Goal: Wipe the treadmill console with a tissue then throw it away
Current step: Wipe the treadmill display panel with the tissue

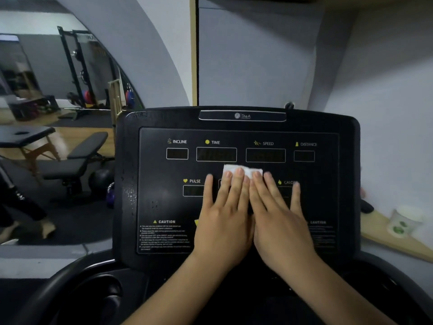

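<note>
Head view looks straight down onto the black treadmill console [150, 202], and both hands are flat on its panel, side by side and touching along their inner edges. Left hand [225, 214] lies palm down with its fingers spread fairly wide, the thumb stretched out toward the PULSE label [192, 181]. Right hand [278, 216] mirrors it, fingers fanned open, the little finger reaching the CALORIE label [289, 182], which it partly covers. Neither hand curls or pinches; the fingers press flat. White tissue [241, 170] sits on the console at mid-panel, pinned under the fingertips of both hands, its upper edge poking out just below the gap between the TIME window [216, 154] and the SPEED window [265, 155]. Above those, near the console's top edge, runs a brand strip [242, 116]. Yellow CAUTION text [164, 221] shows on the console's lower left, just beside the left wrist; a matching notice on the lower right is mostly hidden by the right hand. Left of the console, well apart, a black weight bench [79, 158] and a massage table [25, 134] stand on the gym floor. Right of the console, a paper cup [403, 222] with green marks rests on a wooden ledge [379, 228].
</note>
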`<action>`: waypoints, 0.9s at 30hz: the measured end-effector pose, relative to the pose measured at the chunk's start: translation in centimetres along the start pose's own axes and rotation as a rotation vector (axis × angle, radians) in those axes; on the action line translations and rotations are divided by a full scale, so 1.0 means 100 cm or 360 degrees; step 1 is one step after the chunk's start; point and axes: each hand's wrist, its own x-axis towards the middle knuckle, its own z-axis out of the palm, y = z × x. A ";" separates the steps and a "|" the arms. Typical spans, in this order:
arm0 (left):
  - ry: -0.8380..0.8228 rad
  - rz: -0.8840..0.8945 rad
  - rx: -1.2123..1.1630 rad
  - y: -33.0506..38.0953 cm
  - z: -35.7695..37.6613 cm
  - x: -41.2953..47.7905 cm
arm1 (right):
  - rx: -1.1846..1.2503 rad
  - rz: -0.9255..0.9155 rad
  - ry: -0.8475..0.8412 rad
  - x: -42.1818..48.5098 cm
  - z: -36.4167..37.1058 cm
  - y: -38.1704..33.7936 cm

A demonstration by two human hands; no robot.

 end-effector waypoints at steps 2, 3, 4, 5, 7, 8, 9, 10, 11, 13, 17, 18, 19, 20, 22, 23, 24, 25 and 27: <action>-0.0026 -0.0026 0.0059 0.001 -0.007 0.021 | -0.0047 0.0073 -0.0069 0.015 -0.016 0.006; -0.0038 -0.0035 0.0081 0.002 -0.010 0.031 | -0.0050 0.0114 -0.0089 0.023 -0.022 0.009; -0.0037 -0.0040 0.0085 0.003 -0.010 0.038 | -0.0053 0.0132 -0.0102 0.027 -0.025 0.013; -0.0027 -0.0043 0.0072 0.005 -0.010 0.040 | -0.0032 0.0131 -0.0103 0.027 -0.025 0.015; -0.0005 -0.0007 0.0019 0.012 -0.008 0.031 | 0.0017 0.0132 -0.0045 0.013 -0.018 0.018; 0.0016 0.0043 -0.0007 0.017 -0.005 0.022 | 0.0065 0.0133 -0.0013 0.003 -0.011 0.019; 0.0033 0.0089 -0.0027 0.022 -0.003 0.014 | 0.0091 0.0114 0.0021 -0.007 -0.004 0.021; 0.0039 0.0116 -0.0032 0.026 -0.001 0.010 | 0.0102 0.0104 0.0007 -0.014 0.003 0.024; 0.0043 0.0126 -0.0025 0.029 0.000 0.011 | 0.0087 0.0096 -0.0006 -0.016 0.006 0.029; 0.0064 0.0112 0.0014 0.032 -0.002 0.028 | 0.0021 0.0116 0.0052 -0.006 0.001 0.040; 0.0091 0.0084 0.0013 0.041 -0.010 0.061 | 0.0010 0.0200 0.0080 0.015 -0.013 0.063; 0.0106 0.0109 -0.0006 0.045 -0.009 0.059 | 0.0011 0.0213 0.0096 0.011 -0.011 0.066; 0.0109 0.0135 -0.0019 0.048 -0.006 0.052 | 0.0024 0.0221 0.0098 0.003 -0.008 0.067; 0.0107 0.0164 -0.0034 0.051 -0.003 0.043 | 0.0048 0.0220 0.0094 -0.007 -0.004 0.067; 0.0075 0.0190 -0.0037 0.055 0.002 0.031 | 0.0071 0.0203 0.0052 -0.020 0.003 0.070; 0.0063 0.0193 -0.0017 0.056 0.003 0.032 | 0.0054 0.0198 0.0026 -0.021 0.003 0.073; 0.0071 0.0194 0.0012 0.058 0.002 0.038 | 0.0015 0.0204 0.0031 -0.017 0.000 0.077; 0.0088 0.0181 0.0038 0.061 -0.001 0.047 | -0.0020 0.0228 0.0046 -0.011 -0.004 0.081; 0.0129 0.0156 0.0073 0.066 -0.007 0.067 | -0.0031 0.0288 0.0075 0.002 -0.012 0.090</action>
